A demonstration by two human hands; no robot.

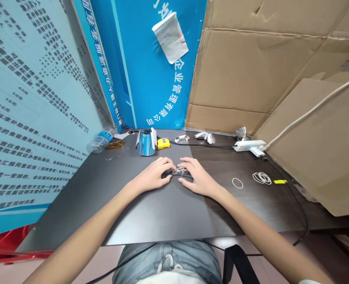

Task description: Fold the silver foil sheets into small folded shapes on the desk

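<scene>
Between my two hands, on the dark grey mat, lies a small shiny bundle [180, 171] with dark parts and a white band across it. My left hand [156, 173] curls round its left end, thumb in front and fingers behind. At the right end, my right hand [197, 176] is bent the same way, its fingertips on the bundle. The fingers hide both ends, so I cannot make out exactly what it is.
Behind the hands stand a blue curved sheet [146, 142], a yellow tape measure [163, 143] and silvery bundles [205, 137]. A plastic bottle [101, 141] lies at left. Rightward are white rubber bands [262, 178], a loose band [237, 183] and a power strip [249, 145].
</scene>
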